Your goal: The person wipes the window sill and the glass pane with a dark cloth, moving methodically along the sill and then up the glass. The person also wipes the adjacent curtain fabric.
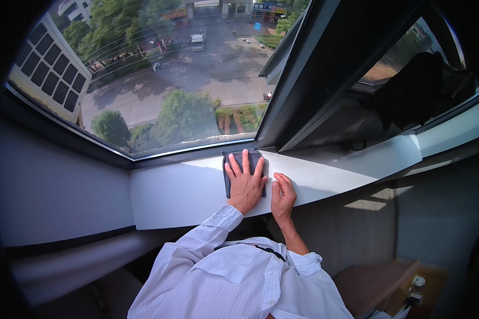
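My left hand (245,186) lies flat, fingers spread, on a folded dark grey cloth (227,180) on the white windowsill (175,191). Most of the cloth is hidden beneath the palm; its far edge reaches the dark window frame. Just to the right, my right hand (283,197) is loosely curled, with nothing visible in it. It is apart from the cloth, and whether it touches the sill I cannot tell.
Beyond the sill stands a window pane (191,115) in a dark frame (291,83), with a street and trees below. A screened window section (399,56) is at the right. Low at right, small white items (418,281) lie on a wooden surface (433,285).
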The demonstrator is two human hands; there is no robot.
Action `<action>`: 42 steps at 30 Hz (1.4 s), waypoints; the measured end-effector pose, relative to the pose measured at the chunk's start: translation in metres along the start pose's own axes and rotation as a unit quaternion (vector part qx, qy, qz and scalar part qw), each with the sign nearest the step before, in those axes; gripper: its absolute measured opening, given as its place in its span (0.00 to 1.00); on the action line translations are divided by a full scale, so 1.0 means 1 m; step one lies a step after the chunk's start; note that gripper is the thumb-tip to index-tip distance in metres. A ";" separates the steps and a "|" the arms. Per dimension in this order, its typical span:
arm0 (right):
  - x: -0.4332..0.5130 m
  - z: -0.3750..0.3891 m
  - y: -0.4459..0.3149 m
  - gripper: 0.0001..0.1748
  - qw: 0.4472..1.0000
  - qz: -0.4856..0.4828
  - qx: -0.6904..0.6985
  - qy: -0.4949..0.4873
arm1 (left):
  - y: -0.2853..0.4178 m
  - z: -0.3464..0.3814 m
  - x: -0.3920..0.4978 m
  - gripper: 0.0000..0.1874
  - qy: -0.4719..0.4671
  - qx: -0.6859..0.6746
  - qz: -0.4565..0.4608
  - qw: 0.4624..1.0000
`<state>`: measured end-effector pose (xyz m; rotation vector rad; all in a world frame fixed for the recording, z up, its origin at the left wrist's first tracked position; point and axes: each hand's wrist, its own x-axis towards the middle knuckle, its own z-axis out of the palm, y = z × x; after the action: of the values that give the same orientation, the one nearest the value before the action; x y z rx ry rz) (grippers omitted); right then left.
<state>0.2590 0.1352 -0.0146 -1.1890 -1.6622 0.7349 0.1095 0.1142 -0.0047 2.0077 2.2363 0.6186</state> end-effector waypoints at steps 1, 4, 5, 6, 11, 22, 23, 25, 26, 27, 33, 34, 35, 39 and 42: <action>0.001 0.001 0.001 0.12 1.000 -0.017 -0.001 0.000 | 0.010 0.005 0.006 0.31 0.019 0.018 -0.003 1.000; -0.001 0.001 0.001 0.12 1.000 -0.018 -0.006 0.001 | 0.019 0.011 0.012 0.30 -0.019 0.029 0.022 0.999; -0.001 0.001 0.001 0.12 1.000 -0.015 -0.008 0.000 | 0.018 0.011 0.011 0.30 -0.030 0.028 0.029 0.999; -0.002 0.001 0.000 0.12 1.000 -0.019 -0.007 -0.001 | 0.013 0.009 0.008 0.31 -0.015 0.023 0.040 0.999; -0.002 -0.002 -0.003 0.12 0.998 -0.037 -0.035 -0.021 | -0.023 -0.016 -0.025 0.34 -0.020 -0.011 0.047 0.999; -0.020 0.063 -0.060 0.17 0.956 -0.167 -0.067 -0.231 | -0.140 -0.091 -0.092 0.33 -0.034 0.032 -0.008 0.999; -0.023 0.072 -0.067 0.18 0.951 -0.176 -0.076 -0.243 | -0.157 -0.098 -0.093 0.33 -0.025 0.047 -0.017 0.998; -0.029 0.087 -0.078 0.19 0.937 -0.197 -0.104 -0.269 | -0.189 -0.112 -0.093 0.35 -0.006 0.054 -0.033 0.998; -0.031 0.093 -0.082 0.22 0.930 -0.199 -0.121 -0.284 | -0.203 -0.118 -0.094 0.36 -0.025 0.027 -0.043 0.998; -0.033 0.098 -0.084 0.22 0.930 -0.203 -0.134 -0.277 | -0.214 -0.121 -0.098 0.37 -0.029 -0.003 -0.046 0.999; -0.038 0.102 -0.080 0.22 0.931 -0.213 -0.140 -0.262 | -0.248 -0.128 -0.157 0.40 0.030 0.088 -0.212 0.973; -0.037 0.102 -0.079 0.22 0.932 -0.213 -0.136 -0.261 | -0.251 -0.130 -0.166 0.42 0.041 0.057 -0.193 0.979; -0.038 0.102 -0.080 0.22 0.932 -0.210 -0.138 -0.260 | -0.245 -0.127 -0.174 0.42 0.033 0.063 -0.203 0.977; -0.037 0.103 -0.082 0.22 0.934 -0.207 -0.141 -0.256 | -0.211 -0.115 -0.193 0.43 0.023 0.090 -0.239 0.967; -0.037 0.103 -0.082 0.20 0.937 -0.203 -0.135 -0.250 | -0.195 -0.106 -0.177 0.41 0.044 0.119 -0.230 0.965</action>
<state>0.1370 0.0761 0.0032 -0.8234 -2.4063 0.5821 -0.0821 -0.0956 -0.0118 1.4692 2.8114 0.4104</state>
